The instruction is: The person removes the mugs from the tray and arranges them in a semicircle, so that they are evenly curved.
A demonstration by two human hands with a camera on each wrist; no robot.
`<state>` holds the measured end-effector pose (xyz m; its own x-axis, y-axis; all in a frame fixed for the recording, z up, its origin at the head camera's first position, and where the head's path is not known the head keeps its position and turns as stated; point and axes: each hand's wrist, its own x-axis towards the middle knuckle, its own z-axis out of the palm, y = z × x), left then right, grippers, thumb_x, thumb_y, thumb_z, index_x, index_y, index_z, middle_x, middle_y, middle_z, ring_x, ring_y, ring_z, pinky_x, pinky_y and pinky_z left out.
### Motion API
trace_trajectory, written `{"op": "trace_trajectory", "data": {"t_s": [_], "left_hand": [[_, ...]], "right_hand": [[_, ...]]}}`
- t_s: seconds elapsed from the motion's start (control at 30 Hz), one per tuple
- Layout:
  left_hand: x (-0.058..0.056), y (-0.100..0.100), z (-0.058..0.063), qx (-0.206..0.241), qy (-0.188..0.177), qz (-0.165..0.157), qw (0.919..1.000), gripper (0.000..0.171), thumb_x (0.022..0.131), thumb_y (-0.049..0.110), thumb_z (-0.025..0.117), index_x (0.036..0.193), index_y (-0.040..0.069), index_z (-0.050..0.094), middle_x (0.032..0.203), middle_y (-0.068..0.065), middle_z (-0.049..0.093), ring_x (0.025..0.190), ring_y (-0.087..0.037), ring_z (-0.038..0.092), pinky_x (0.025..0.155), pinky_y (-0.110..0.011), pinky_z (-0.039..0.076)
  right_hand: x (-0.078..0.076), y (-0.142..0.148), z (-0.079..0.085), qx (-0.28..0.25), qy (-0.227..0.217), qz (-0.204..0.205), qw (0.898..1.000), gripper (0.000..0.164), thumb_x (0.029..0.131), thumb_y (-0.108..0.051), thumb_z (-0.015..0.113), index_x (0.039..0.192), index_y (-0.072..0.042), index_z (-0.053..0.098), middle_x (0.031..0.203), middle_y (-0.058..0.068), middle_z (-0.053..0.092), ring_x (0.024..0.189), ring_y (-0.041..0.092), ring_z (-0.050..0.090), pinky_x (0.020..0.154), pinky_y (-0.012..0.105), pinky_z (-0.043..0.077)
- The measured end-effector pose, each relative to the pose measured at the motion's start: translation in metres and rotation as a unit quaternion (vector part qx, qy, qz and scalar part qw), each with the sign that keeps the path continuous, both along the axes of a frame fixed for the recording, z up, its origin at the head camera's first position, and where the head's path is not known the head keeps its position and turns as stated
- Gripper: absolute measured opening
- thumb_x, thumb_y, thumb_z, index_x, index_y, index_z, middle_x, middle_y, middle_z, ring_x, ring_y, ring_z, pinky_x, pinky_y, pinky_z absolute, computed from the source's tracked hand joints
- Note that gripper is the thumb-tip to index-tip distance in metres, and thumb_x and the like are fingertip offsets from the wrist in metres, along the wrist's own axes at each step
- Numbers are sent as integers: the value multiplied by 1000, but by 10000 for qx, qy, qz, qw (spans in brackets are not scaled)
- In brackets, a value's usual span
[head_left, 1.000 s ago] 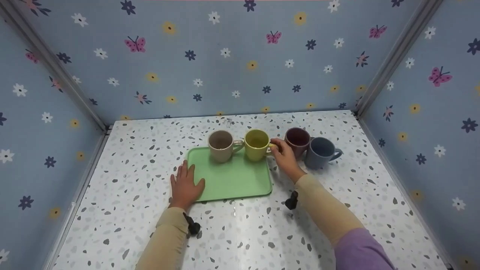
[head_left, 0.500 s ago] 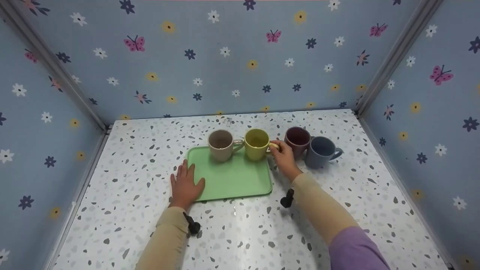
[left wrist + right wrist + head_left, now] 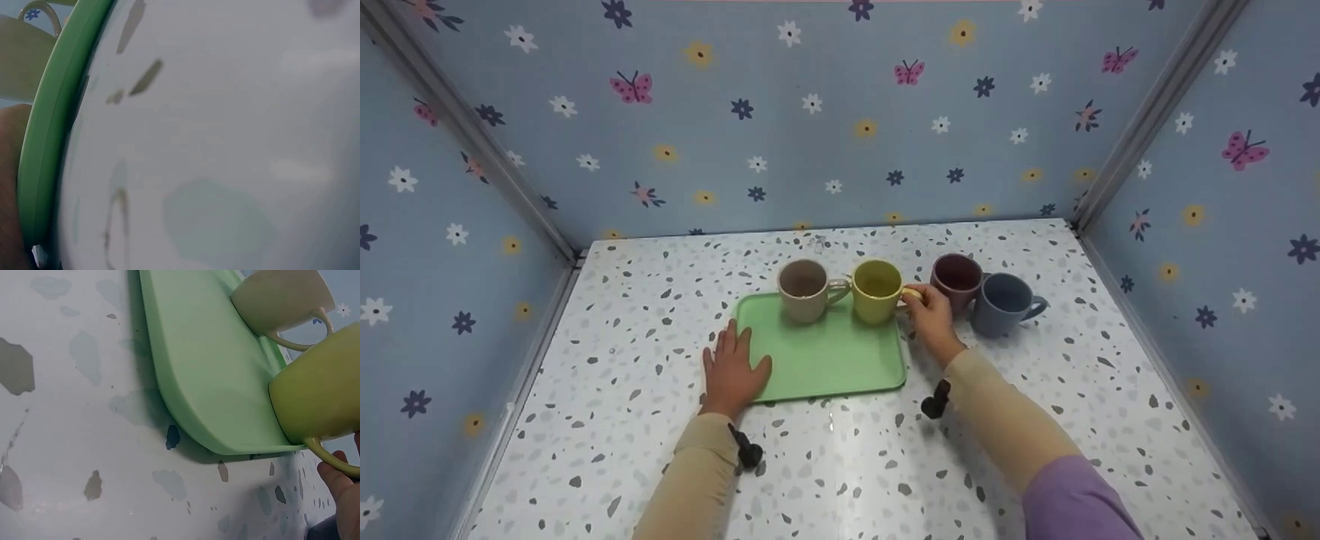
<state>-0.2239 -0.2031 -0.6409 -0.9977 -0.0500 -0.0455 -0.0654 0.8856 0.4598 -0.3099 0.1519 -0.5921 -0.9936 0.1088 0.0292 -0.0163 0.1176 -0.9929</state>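
Observation:
A green tray (image 3: pixel 825 360) lies on the speckled table. My left hand (image 3: pixel 733 377) rests on its left edge, fingers straight and spread. On the tray's back part stands a beige mug (image 3: pixel 803 298), its handle pointing right. Beside it, at the back right corner, a yellow mug (image 3: pixel 876 304) stands upright. My right hand (image 3: pixel 931 319) pinches the yellow mug's handle. In the right wrist view the yellow mug (image 3: pixel 320 391) sits on the tray (image 3: pixel 197 360) near its edge. The left wrist view shows the tray's rim (image 3: pixel 62 95) and part of my hand (image 3: pixel 11 185).
To the right of my right hand, a maroon mug (image 3: pixel 956 281) and a grey-blue mug (image 3: pixel 1003 307) stand close together on the table (image 3: pixel 840 465). Flower-patterned walls (image 3: pixel 840 142) enclose the table at the back and both sides.
My right hand keeps hold of the yellow mug's handle, its fingers settling slightly lower on it. The yellow mug has barely shifted; my left hand stays where it was.

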Motion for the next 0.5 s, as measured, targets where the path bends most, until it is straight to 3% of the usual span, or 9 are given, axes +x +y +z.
{"op": "trace_trajectory", "data": {"t_s": [0.23,0.5], "left_hand": [[1,0,1,77,71,-19,9999,75,100,46,48,158,3,29,169,-18,2,154,-41,5,120,-65,-5],[-1,-1,-2,119,99,-16,9999,74,100,47,48,159,5,29,170,-15,1,155,-39,4,120,-63,-6]], "right_hand": [[9,6,3,-109,-51,182,9998,20,100,-7,62,117,2,65,113,17,68,107,33,66,91,42,57],[18,11,4,-353,-41,380,9986,21,101,-7,60,119,4,63,114,16,67,105,22,66,96,38,56]]}}
